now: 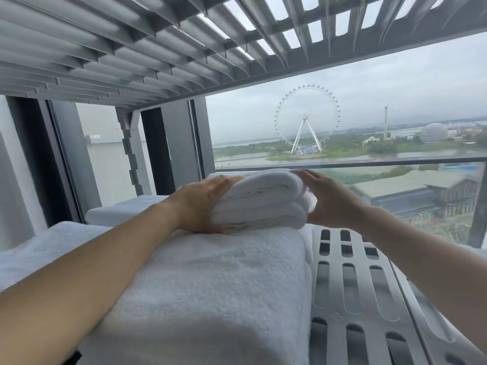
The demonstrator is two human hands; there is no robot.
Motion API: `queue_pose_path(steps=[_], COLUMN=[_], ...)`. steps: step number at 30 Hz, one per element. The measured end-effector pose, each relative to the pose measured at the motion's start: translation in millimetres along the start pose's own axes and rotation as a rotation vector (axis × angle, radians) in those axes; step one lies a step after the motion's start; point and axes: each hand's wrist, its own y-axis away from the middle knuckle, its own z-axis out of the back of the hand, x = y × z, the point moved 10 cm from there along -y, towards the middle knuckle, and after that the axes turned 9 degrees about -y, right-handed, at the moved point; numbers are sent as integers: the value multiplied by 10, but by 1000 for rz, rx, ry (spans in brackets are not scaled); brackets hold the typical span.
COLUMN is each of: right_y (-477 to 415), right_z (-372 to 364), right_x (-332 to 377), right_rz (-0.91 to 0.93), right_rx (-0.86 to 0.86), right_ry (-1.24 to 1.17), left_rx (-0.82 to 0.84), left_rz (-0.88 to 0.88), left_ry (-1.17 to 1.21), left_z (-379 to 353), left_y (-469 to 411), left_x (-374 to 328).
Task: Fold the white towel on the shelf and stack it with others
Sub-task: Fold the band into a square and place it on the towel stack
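A folded white towel (261, 201) sits on top of a larger white towel pile (210, 285) on the grey slatted shelf (353, 285). My left hand (203, 204) holds its left end, fingers over the top and thumb beneath. On the opposite end, my right hand (326, 198) grips with fingers curled over the top and palm against the side. Both forearms reach forward across the pile.
More folded white towels (123, 209) lie at the back left of the shelf. A slatted upper shelf (158, 48) hangs close overhead. A window with a glass railing (395, 164) stands just behind the shelf.
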Motion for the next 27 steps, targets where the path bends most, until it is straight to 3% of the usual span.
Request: queue_pose_path(steps=[11,22,27], right_y=[47,43,39], right_z=[-1,-28,-154], right_x=[-3,79,-52], right_rz=[-9,56,-34], right_rx=[6,-23,155], right_ry=[31,87,118], left_rx=[37,-194,-38], left_rz=[-63,-121,-113], left_ry=[-59,-208,-44], left_z=[-37,149,-76], left_y=[11,3,50], left_x=[30,80,69])
